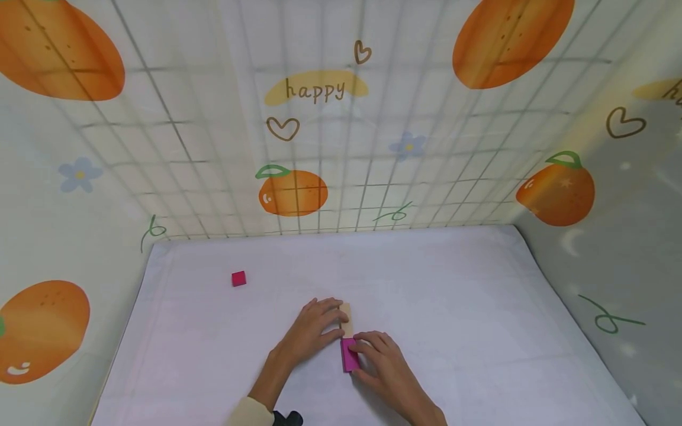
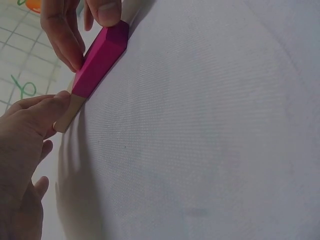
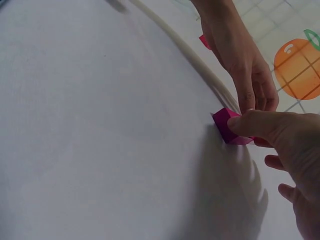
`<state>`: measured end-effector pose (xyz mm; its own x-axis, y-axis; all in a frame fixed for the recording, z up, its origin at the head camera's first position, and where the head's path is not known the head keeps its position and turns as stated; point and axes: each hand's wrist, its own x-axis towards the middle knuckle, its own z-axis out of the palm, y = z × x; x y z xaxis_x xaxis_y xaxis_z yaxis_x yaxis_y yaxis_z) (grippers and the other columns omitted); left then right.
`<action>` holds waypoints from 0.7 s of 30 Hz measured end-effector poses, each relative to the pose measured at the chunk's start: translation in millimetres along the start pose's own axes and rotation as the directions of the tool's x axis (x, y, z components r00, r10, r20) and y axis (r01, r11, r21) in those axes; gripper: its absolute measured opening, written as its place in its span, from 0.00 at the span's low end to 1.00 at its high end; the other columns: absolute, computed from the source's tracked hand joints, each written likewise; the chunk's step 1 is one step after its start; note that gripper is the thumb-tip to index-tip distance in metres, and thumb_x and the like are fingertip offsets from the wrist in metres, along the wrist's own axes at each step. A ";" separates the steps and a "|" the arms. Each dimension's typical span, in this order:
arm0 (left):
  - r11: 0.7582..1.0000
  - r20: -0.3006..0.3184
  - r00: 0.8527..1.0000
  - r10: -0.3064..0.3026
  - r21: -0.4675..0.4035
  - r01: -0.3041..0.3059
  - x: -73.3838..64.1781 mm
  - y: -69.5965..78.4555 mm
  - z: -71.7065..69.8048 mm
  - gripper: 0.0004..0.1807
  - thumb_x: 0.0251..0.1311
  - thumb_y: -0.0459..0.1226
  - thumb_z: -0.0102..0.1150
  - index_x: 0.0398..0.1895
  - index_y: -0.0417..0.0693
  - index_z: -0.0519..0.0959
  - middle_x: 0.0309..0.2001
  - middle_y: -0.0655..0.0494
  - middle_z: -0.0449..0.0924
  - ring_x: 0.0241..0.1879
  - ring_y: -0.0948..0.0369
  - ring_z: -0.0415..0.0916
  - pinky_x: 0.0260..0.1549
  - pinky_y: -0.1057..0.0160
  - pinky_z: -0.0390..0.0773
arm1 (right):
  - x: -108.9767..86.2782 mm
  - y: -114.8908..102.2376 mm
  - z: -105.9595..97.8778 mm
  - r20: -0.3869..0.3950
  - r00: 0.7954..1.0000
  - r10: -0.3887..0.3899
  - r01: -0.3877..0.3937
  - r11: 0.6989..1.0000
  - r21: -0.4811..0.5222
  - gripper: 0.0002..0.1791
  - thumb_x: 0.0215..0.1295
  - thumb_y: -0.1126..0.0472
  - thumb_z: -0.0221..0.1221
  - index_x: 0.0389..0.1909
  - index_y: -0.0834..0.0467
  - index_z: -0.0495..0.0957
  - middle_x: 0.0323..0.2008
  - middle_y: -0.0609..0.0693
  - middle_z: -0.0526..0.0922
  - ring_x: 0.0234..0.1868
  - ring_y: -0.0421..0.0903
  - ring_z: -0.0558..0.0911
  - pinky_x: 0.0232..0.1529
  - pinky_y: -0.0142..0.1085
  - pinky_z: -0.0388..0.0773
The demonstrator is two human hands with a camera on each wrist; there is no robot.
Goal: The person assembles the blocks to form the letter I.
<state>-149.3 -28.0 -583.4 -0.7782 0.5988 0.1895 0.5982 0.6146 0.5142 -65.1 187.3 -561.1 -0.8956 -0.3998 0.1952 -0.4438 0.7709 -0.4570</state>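
Note:
Two oblong blocks lie end to end on the white cloth. My left hand (image 1: 314,331) pinches the far one, a plain wooden block (image 1: 347,322), between thumb and fingers. The near one, a magenta block (image 1: 349,355), is pinched by my right hand (image 1: 389,373). In the left wrist view the magenta block (image 2: 102,62) meets the wooden block (image 2: 71,112) end against end. From the right wrist, the thumb rests on the magenta block (image 3: 226,127), and the wooden block is mostly hidden behind the hands.
A small red cube (image 1: 238,278) lies on the cloth-covered table (image 1: 453,296), far left of both hands. Behind and at the sides rise curtains (image 1: 341,148) printed with oranges, with a wire grid showing through the back. A black device (image 1: 288,419) sits by the left wrist.

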 end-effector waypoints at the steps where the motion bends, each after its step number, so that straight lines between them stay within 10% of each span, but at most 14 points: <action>1: 1.000 0.001 1.000 -0.001 0.002 0.001 -0.1 0.1 -0.1 0.13 0.67 0.47 0.62 0.53 0.60 0.80 0.68 0.56 0.70 0.71 0.59 0.61 0.71 0.45 0.53 | -0.1 -0.2 0.0 0.001 1.000 0.002 -0.002 1.000 -0.002 0.22 0.53 0.54 0.75 0.50 0.51 0.84 0.55 0.47 0.80 0.59 0.48 0.72 0.60 0.53 0.73; 21: 1.000 0.008 1.000 -0.014 0.009 0.014 0.2 1.7 -1.2 0.13 0.67 0.47 0.61 0.53 0.60 0.81 0.68 0.56 0.70 0.71 0.58 0.61 0.71 0.44 0.54 | 1.3 -1.7 -1.9 0.020 1.000 0.004 -0.003 0.999 -0.045 0.23 0.53 0.53 0.74 0.51 0.50 0.83 0.55 0.47 0.80 0.59 0.49 0.73 0.61 0.53 0.71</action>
<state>-148.7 -27.5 -581.6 -0.7847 0.5945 0.1753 0.5891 0.6273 0.5093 -65.6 186.4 -558.5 -0.8966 -0.4063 0.1764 -0.4419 0.7936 -0.4182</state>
